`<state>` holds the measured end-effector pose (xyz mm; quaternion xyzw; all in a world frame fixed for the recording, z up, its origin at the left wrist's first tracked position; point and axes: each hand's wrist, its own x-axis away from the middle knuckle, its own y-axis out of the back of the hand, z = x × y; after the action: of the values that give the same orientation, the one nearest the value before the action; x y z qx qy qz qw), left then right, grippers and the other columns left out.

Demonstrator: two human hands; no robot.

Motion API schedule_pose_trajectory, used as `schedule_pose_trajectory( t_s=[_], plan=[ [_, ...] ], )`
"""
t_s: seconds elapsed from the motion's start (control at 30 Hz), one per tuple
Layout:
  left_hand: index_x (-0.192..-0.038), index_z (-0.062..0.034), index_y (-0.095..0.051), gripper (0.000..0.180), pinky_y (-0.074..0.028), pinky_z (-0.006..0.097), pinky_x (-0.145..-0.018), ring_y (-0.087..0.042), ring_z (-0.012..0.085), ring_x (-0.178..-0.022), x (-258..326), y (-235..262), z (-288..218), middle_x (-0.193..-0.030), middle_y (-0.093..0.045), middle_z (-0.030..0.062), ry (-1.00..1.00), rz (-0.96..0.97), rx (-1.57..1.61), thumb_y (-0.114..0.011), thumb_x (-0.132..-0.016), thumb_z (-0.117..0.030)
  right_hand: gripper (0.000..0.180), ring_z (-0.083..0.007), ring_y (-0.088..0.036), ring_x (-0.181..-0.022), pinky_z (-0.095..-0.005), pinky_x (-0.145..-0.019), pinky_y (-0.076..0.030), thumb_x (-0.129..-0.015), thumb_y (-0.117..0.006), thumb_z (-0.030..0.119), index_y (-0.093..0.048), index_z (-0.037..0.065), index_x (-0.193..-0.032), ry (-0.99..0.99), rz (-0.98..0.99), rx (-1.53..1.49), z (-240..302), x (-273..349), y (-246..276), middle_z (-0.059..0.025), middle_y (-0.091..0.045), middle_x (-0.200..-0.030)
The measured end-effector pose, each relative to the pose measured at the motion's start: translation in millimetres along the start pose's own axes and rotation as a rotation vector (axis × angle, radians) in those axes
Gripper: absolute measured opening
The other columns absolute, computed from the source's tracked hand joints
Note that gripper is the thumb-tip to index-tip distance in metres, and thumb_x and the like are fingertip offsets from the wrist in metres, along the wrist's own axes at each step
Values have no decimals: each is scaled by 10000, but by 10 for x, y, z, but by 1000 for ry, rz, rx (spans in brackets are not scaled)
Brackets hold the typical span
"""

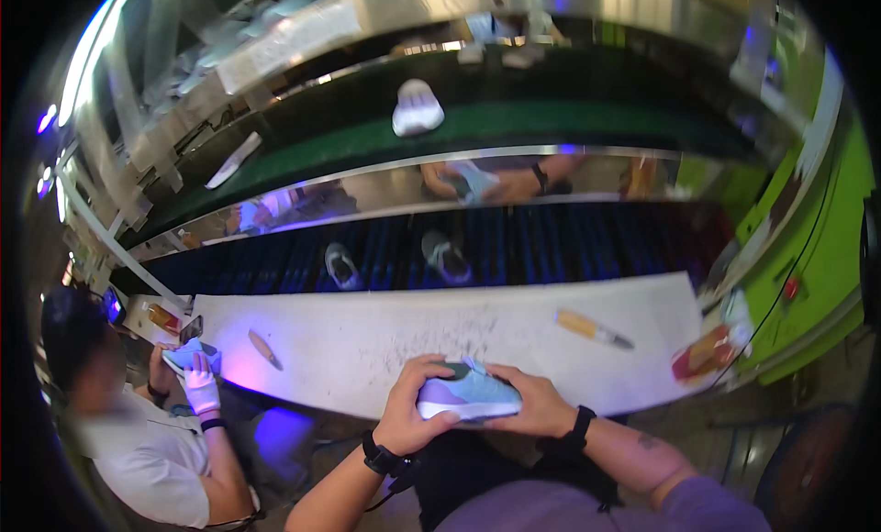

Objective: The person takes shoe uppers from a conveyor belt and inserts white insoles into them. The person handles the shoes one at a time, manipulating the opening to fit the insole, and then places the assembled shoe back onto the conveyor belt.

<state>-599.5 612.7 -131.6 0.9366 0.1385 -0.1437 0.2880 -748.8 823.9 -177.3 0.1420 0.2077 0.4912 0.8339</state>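
Observation:
Between both my hands is a light blue sneaker (477,393) with a white sole and a purple patch at one end, held sideways over the near edge of the white table (440,326). My left hand (418,402) closes round the purple end, its thumb at the sole. At the other end my right hand (537,402) grips the shoe, fingers on the upper and thumb underneath. A wooden-handled tool, perhaps a brush (595,328), lies on the table to the right, and a small brown pointed piece (265,349) lies to the left. Dark specks dot the middle of the tabletop.
Beyond the table, two grey shoes (446,257) rest on a dark roller track (551,243). Higher up, a green belt (514,119) carries a white shoe (418,108) and a pale flat piece. A co-worker (138,422) at left handles another blue shoe. A red-and-yellow bottle (705,353) lies at right.

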Motion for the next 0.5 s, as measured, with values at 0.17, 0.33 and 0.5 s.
schedule_pose_trajectory(
  t_s=[0.17,0.33,0.5],
  plan=[
    [-1296,-10,-516,586,-518,331,-893,-640,202,-1027,-485,-111,-99,-1155,-646,156,12,-168,606,-739,-870,-344,779,-252,-595,-1198,-396,-1048,-453,-673,-929,329,-593,31,-1309,175,-113,-49,410,-88,1533,-141,-631,-1258],
    [-1133,-2,-625,331,-550,296,-741,-669,156,-813,-567,15,228,-1024,-692,124,157,-200,267,-743,-859,-145,655,-214,-591,-1173,-364,-1017,-456,-803,-810,345,-556,32,-1318,692,-766,454,1882,-1260,3172,-121,-627,-1235],
    [-1136,11,-618,428,-546,334,-778,-677,226,-883,-985,-33,580,-1028,-690,153,375,-21,95,-785,-820,-225,567,-351,-549,-1253,-414,-1035,-460,-894,-692,301,-518,146,-1411,204,-915,1543,2577,-2285,4274,-148,-525,-1402]
  ],
)
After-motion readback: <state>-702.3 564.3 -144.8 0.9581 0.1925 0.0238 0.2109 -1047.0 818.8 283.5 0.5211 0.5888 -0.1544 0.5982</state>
